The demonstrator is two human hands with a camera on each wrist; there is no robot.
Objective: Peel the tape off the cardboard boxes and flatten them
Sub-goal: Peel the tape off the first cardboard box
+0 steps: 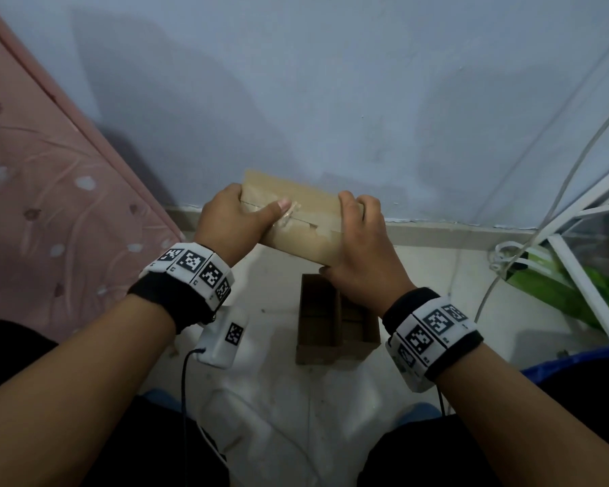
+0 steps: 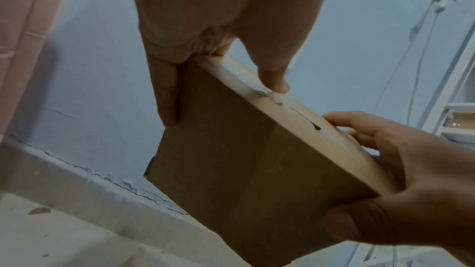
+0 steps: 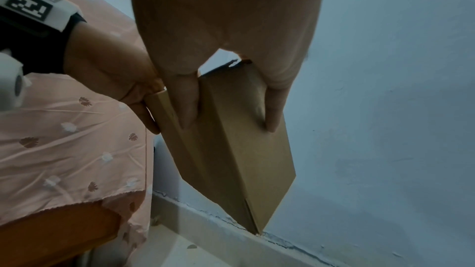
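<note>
A small brown cardboard box (image 1: 305, 223) is held up in the air before the wall, between both hands. My left hand (image 1: 238, 219) grips its left end, fingers behind and thumb lying along the top seam. The thumb tip touches a crumpled bit of clear tape (image 1: 290, 214) on that seam. In the left wrist view the tape (image 2: 272, 96) bunches just under the thumb, and a dark slit shows further along the box (image 2: 239, 170). My right hand (image 1: 357, 247) grips the right end, fingers over the top and thumb underneath. In the right wrist view the box (image 3: 239, 149) is seen end-on.
A second, open cardboard box (image 1: 334, 321) lies on the pale floor below the hands. A pink patterned cloth (image 1: 43, 205) hangs at the left. White rack bars (image 1: 577, 272), cables and a green bag (image 1: 570, 286) stand at the right. A white device (image 1: 225, 337) hangs under my left wrist.
</note>
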